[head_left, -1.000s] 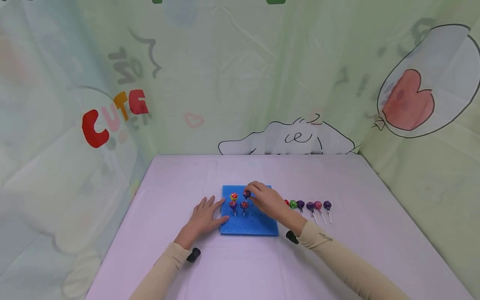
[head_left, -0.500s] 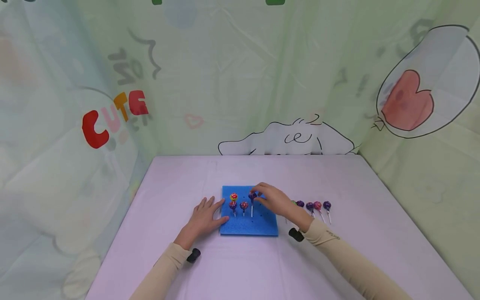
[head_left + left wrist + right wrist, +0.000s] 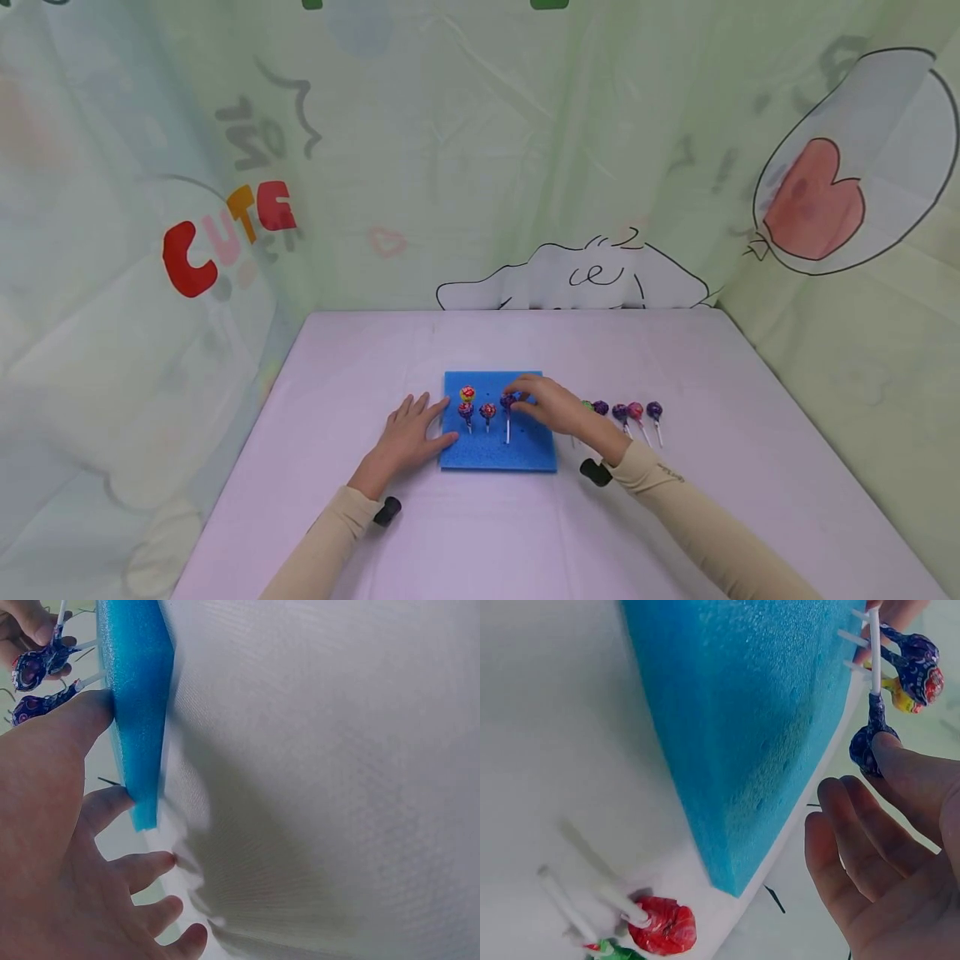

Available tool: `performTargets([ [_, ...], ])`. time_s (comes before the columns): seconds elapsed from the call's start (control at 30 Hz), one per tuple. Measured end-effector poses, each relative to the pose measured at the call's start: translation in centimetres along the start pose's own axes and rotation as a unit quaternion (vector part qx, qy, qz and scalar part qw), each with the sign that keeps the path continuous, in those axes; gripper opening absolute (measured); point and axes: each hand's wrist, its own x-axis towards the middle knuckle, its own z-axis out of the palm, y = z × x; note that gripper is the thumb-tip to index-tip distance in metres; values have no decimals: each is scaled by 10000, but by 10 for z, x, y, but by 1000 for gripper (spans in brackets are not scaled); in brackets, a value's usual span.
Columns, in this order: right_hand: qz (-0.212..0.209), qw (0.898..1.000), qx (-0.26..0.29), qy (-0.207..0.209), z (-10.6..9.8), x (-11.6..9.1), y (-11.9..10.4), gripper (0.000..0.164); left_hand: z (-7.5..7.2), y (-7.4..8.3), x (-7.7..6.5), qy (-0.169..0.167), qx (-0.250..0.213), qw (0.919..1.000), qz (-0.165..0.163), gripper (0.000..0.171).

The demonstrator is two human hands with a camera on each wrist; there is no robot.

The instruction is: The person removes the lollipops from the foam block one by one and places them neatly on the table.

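My right hand [image 3: 551, 403] pinches a dark purple lollipop [image 3: 874, 742] by its wrapped head over the blue foam board [image 3: 480, 454]. Its white stick [image 3: 507, 429] shows in full, pointing down toward the board. Left of it, a yellow-and-red lollipop [image 3: 468, 392], a purple lollipop [image 3: 466, 411] and a red-and-purple lollipop [image 3: 488, 412] stand upright with their sticks in the foam. My left hand [image 3: 408, 437] lies spread at the board's left edge, thumb and index finger touching it; in the left wrist view the other fingers rest on the cloth.
To the right of the board several lollipops lie in a row on the pale tablecloth [image 3: 465, 533], among them a pink one [image 3: 636, 410] and a purple one [image 3: 655, 410]. A red lollipop [image 3: 664, 926] lies near the board's corner. Small dark holes dot the foam.
The purple lollipop in my right hand has moved right and then toward me, its full stick coming into sight. My left hand stays in place.
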Motion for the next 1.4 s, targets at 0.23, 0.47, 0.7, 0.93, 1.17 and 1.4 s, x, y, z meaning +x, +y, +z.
performTargets([
  [0.23, 33, 10000, 37, -32, -6, -7, 4, 27, 0, 0, 0, -6, 12, 10000, -3, 73],
  [0.47, -115, 9993, 344, -104, -16, -17, 10, 27, 0, 0, -1, -28, -16, 10000, 6, 72],
  [0.7, -108, 9982, 547, -218, -24, -27, 18, 27, 2, 0, -1, -32, -4, 10000, -27, 72],
  [0.93, -97, 9977, 638, -185, -31, -35, 28, 28, 1, 1, 0, -43, -1, 10000, -24, 72],
  [1.17, -25, 9965, 798, -233, -41, -48, 37, 29, 0, 2, 0, -91, 4, 10000, 4, 73],
  [1.4, -13, 9981, 571, -249, -49, -56, 47, 30, 0, 1, 0, -107, 8, 9999, -38, 73],
])
